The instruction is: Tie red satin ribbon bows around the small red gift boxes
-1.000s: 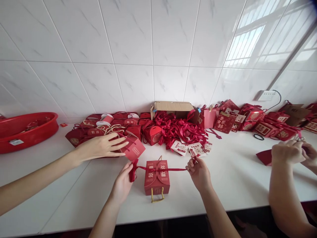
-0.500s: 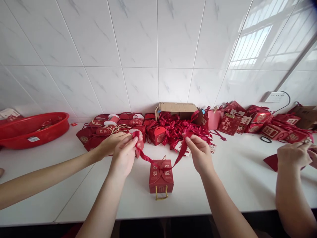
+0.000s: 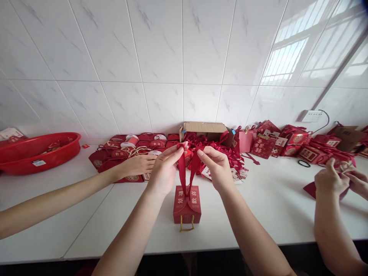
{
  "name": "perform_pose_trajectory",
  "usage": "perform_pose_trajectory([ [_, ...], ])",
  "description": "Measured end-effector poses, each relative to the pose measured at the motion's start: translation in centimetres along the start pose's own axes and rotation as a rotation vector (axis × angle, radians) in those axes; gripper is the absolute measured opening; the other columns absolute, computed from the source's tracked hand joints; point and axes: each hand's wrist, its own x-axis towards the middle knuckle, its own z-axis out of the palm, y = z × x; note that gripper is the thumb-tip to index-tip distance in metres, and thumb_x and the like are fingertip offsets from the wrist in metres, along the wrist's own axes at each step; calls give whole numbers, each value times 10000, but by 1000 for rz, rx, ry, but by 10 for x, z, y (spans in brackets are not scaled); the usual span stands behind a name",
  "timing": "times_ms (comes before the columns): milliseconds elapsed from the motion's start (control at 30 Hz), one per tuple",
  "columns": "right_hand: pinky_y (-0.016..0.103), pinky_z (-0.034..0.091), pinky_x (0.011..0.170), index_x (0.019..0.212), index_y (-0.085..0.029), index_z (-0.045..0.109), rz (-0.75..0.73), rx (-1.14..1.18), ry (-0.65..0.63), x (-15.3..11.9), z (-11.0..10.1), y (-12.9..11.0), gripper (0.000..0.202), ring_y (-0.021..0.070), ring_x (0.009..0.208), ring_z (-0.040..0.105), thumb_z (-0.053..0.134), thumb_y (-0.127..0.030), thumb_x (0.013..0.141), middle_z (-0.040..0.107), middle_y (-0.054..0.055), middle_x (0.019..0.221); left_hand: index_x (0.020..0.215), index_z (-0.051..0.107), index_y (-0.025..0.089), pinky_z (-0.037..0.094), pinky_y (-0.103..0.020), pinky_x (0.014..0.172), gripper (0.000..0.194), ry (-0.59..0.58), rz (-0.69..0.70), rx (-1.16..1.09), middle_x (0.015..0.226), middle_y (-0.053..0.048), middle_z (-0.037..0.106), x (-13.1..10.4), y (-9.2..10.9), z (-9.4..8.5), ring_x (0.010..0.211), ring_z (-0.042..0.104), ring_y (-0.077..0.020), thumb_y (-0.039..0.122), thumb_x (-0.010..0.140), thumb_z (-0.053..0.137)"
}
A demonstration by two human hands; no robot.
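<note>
A small red gift box (image 3: pixel 187 211) with light lettering and a gold cord handle (image 3: pixel 187 230) stands on the white table before me. A red ribbon (image 3: pixel 182 172) runs up from the top of the box in two strands. My left hand (image 3: pixel 166 165) pinches one end, and my right hand (image 3: pixel 217 165) pinches the other. Both hands are raised above and behind the box, close together with a narrow gap between them. The ribbon's strands rise steeply from the closed lid flaps.
Red boxes (image 3: pixel 119 154) are massed along the wall, beside a cardboard carton (image 3: pixel 205 126) with a heap of red ribbons (image 3: pixel 224 153). A red basin (image 3: pixel 66 147) stands left. Another person's hand (image 3: pixel 138 165) reaches in from the left; a person's hands (image 3: pixel 333 180) work at the right.
My hands have come closer together and slightly up, so the ribbon strands now rise steeply instead of spreading wide. The left person's hand has moved a little right among the boxes.
</note>
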Motion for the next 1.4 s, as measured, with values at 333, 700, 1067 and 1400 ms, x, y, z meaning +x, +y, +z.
perform_pose_trajectory([
  [333, 235, 319, 497, 757, -215, 599, 238, 143, 10, -19, -52, 10, 177, 87, 492, 385, 679, -373, 757, 452, -53, 553, 686, 653, 161, 252, -206, 418, 186, -25, -12, 241, 440, 68, 342, -14, 18, -59, 417, 301, -60, 338, 722, 698],
  [700, 393, 426, 846, 928, -263, 707, 150, -651, -115, -51, -90, 58, 217, 257, 943, 575, 692, -364, 737, 650, 72, 1001, 873, 684, 236, 413, -436, 974, 135, -130, 224, 1309, 1121, -83, 619, -49, -48, -114, 1092, 552, -264, 310, 787, 612],
  [1067, 173, 266, 388, 636, -164, 636, 677, -360, -460, -72, -84, 78, 332, 56, 373, 370, 645, -468, 769, 533, -36, 448, 956, 715, 292, 430, -459, 1003, 183, -342, 58, 1157, 1194, -71, 604, -55, -89, -83, 1166, 519, -265, 268, 789, 647],
  [1400, 189, 336, 480, 604, -154, 543, 870, 187, -362, -69, -75, 80, 328, 56, 447, 398, 693, -406, 752, 473, -52, 507, 960, 729, 323, 440, -457, 993, 191, -319, 82, 1146, 1151, -63, 614, -56, -97, -85, 1153, 514, -256, 263, 825, 608],
])
